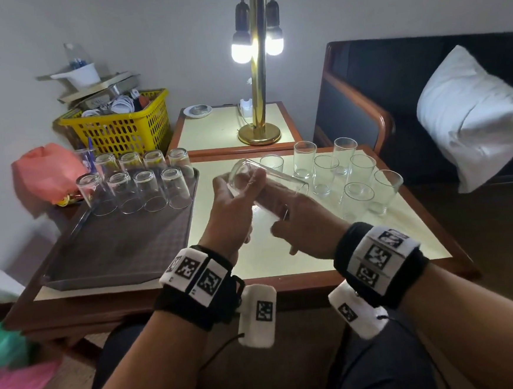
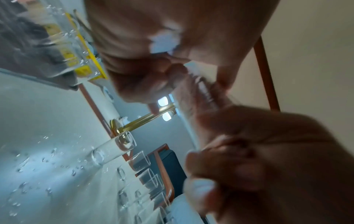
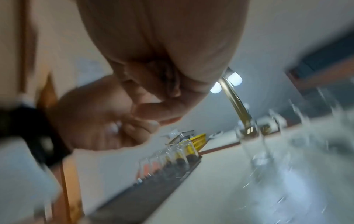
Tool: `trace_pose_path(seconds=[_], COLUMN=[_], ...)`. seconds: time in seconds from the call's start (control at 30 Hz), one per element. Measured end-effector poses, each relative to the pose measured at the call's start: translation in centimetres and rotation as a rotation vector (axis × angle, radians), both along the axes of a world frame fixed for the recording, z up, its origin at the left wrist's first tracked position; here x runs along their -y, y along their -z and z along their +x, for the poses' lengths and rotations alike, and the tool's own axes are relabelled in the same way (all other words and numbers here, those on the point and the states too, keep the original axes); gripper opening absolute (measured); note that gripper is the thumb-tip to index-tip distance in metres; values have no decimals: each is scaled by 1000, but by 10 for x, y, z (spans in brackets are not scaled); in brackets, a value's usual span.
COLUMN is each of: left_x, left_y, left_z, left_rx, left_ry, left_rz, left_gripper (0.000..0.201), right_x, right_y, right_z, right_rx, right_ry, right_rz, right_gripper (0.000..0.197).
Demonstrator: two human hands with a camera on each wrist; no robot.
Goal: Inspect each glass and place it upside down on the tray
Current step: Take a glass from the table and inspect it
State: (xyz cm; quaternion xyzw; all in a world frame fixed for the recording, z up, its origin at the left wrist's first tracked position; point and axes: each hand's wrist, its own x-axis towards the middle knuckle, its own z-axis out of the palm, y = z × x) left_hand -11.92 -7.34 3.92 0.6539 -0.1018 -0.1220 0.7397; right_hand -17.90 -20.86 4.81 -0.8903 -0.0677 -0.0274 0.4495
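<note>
I hold one clear glass nearly on its side above the middle of the table. My left hand grips its left end and my right hand grips its body from below; in the blurred left wrist view the glass runs between both hands. The brown tray lies on the table's left half, with several glasses upside down in two rows along its far edge. Several upright glasses stand on the cream table top, to the right of my hands.
A lit brass lamp stands on a side table behind. A yellow basket and a pink bag sit beyond the tray. A dark sofa with a white pillow is at the right. Water drops dot the table.
</note>
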Motion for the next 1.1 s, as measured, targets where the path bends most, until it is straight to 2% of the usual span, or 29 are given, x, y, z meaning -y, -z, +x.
trace_pose_path(seconds=[0.07,0.1,0.13,0.17,0.27,0.3,0.33,0.4,0.47,0.5,0.53,0.6,0.63,0.7,0.77,0.8,0.83,0.87,0.93,0.97,1.0,1.03,1.1], left_x=[5,7,9,10,9,9,8,4,3,4,4,7,9,10,11,10,8,6,5,6,7,8,10], left_y=[-4,-5,-6,-4,7,10,10,4,-4,-5,-7,-8,-7,-3,2,3,5,3,1,-1,-1,-2,1], left_z=[-1,-2,-3,-5,-11,-12,-12,-9,-4,0,2,4,3,1,1,1,3,4,9,10,11,11,9], left_rx=[-24,-16,-19,-20,33,61,80,77,66,50,34,36,44,45,66,68,63,50,-2,-14,-11,-7,-10], left_ry=[-13,-35,-55,-65,-45,-22,5,48,54,38,15,-34,-46,-56,-31,-16,4,27,48,42,18,-6,-31], left_rz=[-14,-33,-62,-123,-313,-327,-324,-272,-168,-144,-149,-177,-193,-268,-320,-307,-275,-229,-126,-92,-71,-76,-174], left_gripper=[35,34,37,39,51,50,48,52,49,39,31,35,41,44,35,35,37,40,31,25,28,31,33], right_x=[-4,-6,-9,-11,-9,-7,-6,-8,-6,-7,-8,-11,-12,-14,-12,-11,-9,-8,-6,-7,-8,-9,-12], right_y=[10,14,15,13,-1,-5,-6,-7,-5,-3,0,3,3,0,-3,-5,-5,-5,-3,-2,0,3,6], right_z=[2,2,2,0,-10,-14,-15,-13,-8,-5,-3,-2,-2,-4,-7,-9,-9,-9,-8,-7,-5,-4,-1], right_rx=[92,106,86,17,-266,-306,-316,-239,-47,50,121,176,149,-17,-207,-262,-266,-212,-18,48,69,83,57], right_ry=[-36,-54,-60,-54,-172,-209,-208,-118,13,32,31,-4,-14,-26,-77,-85,-65,-30,50,49,37,20,-30], right_rz=[-203,-202,-116,59,797,902,911,707,213,-34,-179,-176,-61,338,756,838,791,611,31,-197,-299,-294,-20], right_gripper=[89,87,84,79,53,48,46,57,77,83,85,85,82,72,63,59,57,59,75,82,84,86,85])
